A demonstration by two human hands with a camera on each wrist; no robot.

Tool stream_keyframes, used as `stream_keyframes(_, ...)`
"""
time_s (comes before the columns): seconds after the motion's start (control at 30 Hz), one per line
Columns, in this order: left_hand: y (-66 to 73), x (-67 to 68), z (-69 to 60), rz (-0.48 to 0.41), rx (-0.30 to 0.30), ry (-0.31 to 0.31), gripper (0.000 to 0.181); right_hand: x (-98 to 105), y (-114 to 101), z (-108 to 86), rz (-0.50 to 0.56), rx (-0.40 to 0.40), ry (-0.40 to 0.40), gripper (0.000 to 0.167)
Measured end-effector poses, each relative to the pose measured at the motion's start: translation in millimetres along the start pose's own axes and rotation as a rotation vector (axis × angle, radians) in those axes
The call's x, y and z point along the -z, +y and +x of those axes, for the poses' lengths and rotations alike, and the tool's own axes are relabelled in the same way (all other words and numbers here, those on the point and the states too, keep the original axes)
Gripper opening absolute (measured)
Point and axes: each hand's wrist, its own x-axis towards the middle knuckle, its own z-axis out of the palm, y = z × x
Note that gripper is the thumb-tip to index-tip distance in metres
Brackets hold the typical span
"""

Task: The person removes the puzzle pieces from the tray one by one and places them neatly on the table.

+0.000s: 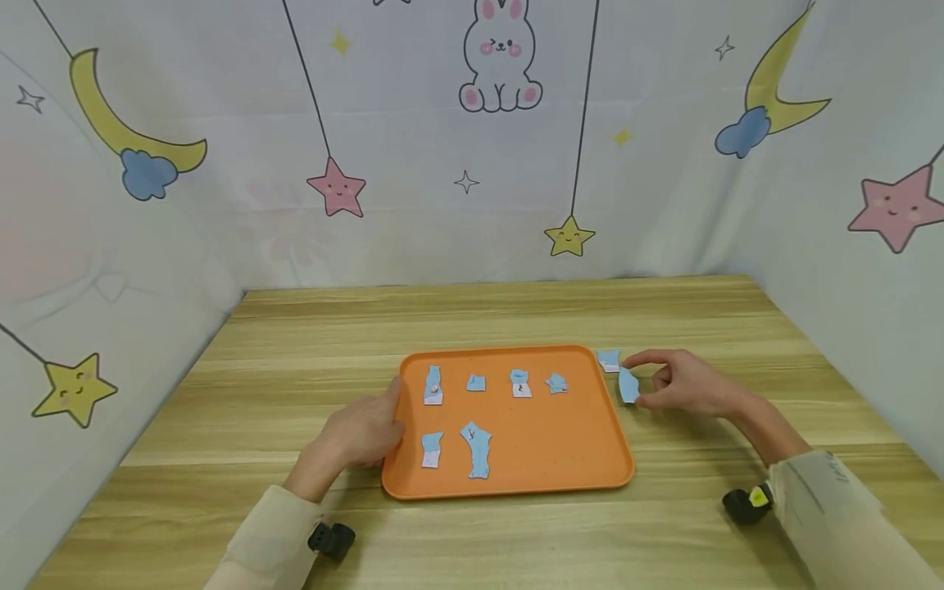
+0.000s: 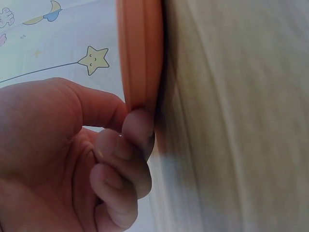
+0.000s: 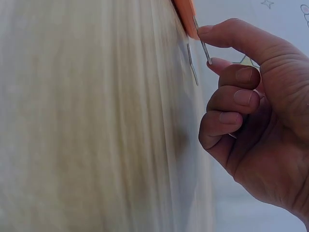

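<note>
Blue scrap pinched by its edges between the right hand's thumb and forefinger, the gap only as wide as the scrap, other three fingers curled in. It's just off the right side of the tray; can't tell whether it's fully clear of the table. The other scrap is right beside it, by the tray's far right corner. Left hand grips the tray's left rim with thumb and fingertips, rest tucked under, so I'd call that steadying duty. Six more bits lie spread on the tray: four along its far side, two toward its near left. My read: this is the pick-up step for that one scrap. Next move probably calls for a light pinch so it doesn't bend, plus a lift that doesn't snag its neighbour or the tray's rim.
</note>
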Motion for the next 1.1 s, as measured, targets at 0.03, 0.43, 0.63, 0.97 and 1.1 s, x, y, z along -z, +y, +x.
stream_keyframes(0.03, 0.1, 0.3, -0.5, 0.002, 0.000, 0.001, 0.074, 0.7, 0.7, 0.2, -0.001, -0.001, 0.000, 0.061)
stream_keyframes(0.43, -23.2, -10.6, 19.1, 0.039, -0.039, 0.009, 0.077, 6.1, 11.1, 3.2, -0.015, -0.076, 0.015, 0.063)
stream_keyframes(0.63, -7.1, -1.6, 2.2, 0.020, -0.014, 0.010, 0.074, 7.6, 12.0, 4.6, -0.015, -0.094, 0.025, 0.065)
stream_keyframes(0.97, -7.1, -2.1, 0.2, 0.030, -0.016, 0.015, 0.074, 16.5, 17.2, 6.1, -0.066, -0.111, 0.038, 0.062)
stream_keyframes(1.1, -8.2, -2.7, 0.0, 0.028, -0.016, 0.015, 0.074, 18.0, 21.7, 7.5, -0.074, -0.115, 0.058, 0.055)
